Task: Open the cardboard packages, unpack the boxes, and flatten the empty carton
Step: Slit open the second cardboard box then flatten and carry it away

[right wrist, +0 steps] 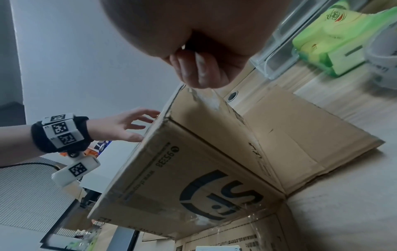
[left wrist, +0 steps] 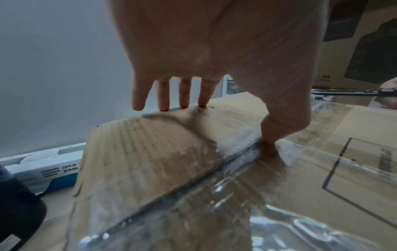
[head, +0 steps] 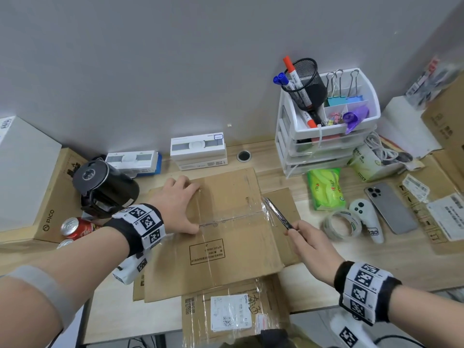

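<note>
A brown cardboard carton (head: 226, 242) stands on the desk, its top seam sealed with clear tape (head: 233, 218) and its lower flaps spread flat on the desk around it. My left hand (head: 180, 204) presses down on the carton's top left, fingers straight. In the left wrist view its thumb (left wrist: 272, 132) sits on the tape over the seam. My right hand (head: 311, 244) grips a black pen (head: 277, 213), whose tip is at the right end of the taped seam. The right wrist view shows the right hand's fingers (right wrist: 199, 71) curled above the carton's side (right wrist: 193, 169).
A second taped package (head: 231, 312) with a white label lies at the near edge. Left: a black round device (head: 105, 187) and soda cans (head: 75, 227). Right: green wipes (head: 326, 189), a tape roll (head: 342, 224), a controller (head: 366, 219), a phone (head: 391, 207), a white drawer organizer (head: 326, 136).
</note>
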`<state>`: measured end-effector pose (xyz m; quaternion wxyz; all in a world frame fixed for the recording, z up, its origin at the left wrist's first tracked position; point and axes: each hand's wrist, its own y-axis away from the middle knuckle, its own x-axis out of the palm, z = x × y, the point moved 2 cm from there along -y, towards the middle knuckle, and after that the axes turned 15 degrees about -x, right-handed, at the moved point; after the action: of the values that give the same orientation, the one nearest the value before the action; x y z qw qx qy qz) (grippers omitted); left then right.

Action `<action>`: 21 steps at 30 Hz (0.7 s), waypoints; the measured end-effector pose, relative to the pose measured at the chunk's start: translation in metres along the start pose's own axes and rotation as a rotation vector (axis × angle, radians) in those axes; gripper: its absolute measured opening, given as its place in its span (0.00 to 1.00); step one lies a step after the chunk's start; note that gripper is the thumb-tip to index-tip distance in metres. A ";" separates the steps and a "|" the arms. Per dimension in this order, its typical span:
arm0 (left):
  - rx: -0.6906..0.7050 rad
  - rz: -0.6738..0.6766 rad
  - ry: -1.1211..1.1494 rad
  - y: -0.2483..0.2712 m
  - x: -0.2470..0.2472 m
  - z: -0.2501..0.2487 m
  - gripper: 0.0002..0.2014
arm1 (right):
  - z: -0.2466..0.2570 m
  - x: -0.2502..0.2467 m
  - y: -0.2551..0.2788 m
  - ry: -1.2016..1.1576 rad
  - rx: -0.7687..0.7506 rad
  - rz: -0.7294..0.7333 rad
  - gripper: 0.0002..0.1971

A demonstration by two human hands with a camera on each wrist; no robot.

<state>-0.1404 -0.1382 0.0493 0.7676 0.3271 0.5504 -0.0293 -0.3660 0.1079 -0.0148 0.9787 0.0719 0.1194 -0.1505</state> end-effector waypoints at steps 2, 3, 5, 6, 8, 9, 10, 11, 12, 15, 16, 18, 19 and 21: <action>-0.007 -0.001 -0.007 0.000 0.000 0.000 0.56 | 0.001 0.000 0.000 0.058 -0.026 0.005 0.10; -0.010 -0.003 -0.011 0.000 0.000 0.000 0.56 | 0.001 0.000 0.000 0.084 -0.031 0.008 0.10; -0.013 -0.007 -0.014 0.001 -0.001 -0.001 0.56 | 0.001 0.000 0.000 0.117 -0.028 0.006 0.10; -0.013 -0.009 -0.013 0.001 -0.001 -0.002 0.56 | 0.001 -0.001 0.000 0.127 -0.024 0.001 0.10; -0.014 -0.012 -0.011 0.002 -0.002 -0.002 0.56 | 0.002 -0.001 0.000 0.143 -0.019 -0.004 0.10; -0.014 -0.013 -0.010 0.002 -0.002 -0.002 0.57 | 0.003 -0.001 0.000 0.150 -0.016 0.001 0.10; -0.014 -0.013 -0.008 0.002 -0.002 -0.002 0.57 | 0.004 -0.001 0.001 0.156 -0.012 0.010 0.10; -0.014 -0.012 -0.006 0.002 -0.002 -0.002 0.57 | 0.005 -0.002 0.001 0.165 -0.007 0.018 0.10; -0.015 -0.013 -0.006 0.002 -0.002 -0.002 0.57 | 0.006 -0.003 0.001 0.175 -0.002 0.024 0.11; -0.015 -0.018 -0.015 0.002 -0.002 -0.003 0.57 | 0.009 -0.007 0.005 0.187 0.009 0.037 0.12; -0.013 -0.019 -0.021 0.002 -0.002 -0.003 0.57 | 0.010 -0.008 0.007 0.193 0.012 0.045 0.12; -0.011 -0.021 -0.031 0.002 -0.003 -0.004 0.56 | 0.011 -0.011 0.014 0.208 0.016 0.063 0.12; -0.010 -0.022 -0.035 0.003 -0.003 -0.004 0.56 | 0.012 -0.011 0.018 0.211 0.020 0.072 0.12; -0.008 -0.024 -0.045 0.003 -0.002 -0.005 0.55 | 0.014 -0.014 0.024 0.213 0.024 0.088 0.12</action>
<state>-0.1441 -0.1341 0.0519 0.7809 0.3165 0.5368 -0.0438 -0.3684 0.1321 0.0050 0.9653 0.1045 0.2174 -0.1003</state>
